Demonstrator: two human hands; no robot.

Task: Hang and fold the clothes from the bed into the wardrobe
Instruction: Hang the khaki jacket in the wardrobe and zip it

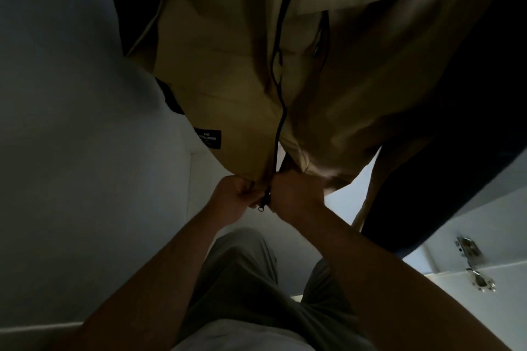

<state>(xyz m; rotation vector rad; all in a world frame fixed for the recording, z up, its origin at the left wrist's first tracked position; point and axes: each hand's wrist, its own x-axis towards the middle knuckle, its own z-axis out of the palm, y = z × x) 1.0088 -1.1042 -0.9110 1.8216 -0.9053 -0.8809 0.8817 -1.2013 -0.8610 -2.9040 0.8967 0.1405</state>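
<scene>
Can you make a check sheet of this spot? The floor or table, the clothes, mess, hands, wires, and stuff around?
Surface: nothing seen.
Job's things: tan fabric zip-up jacket hangs from above, black zipper pull at its bottom hem; dark garment beside it.
Clutter: nothing seen.
Hands: left hand and right hand grip the hem, one each side of the zipper pull.
Cables: nothing seen.
Surroundings: white flat wardrobe panel; silver metal door hinges; dim light.

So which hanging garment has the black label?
The tan jacket, held at its hem by the left hand and right hand; the dark garment beside it shows none.
</scene>
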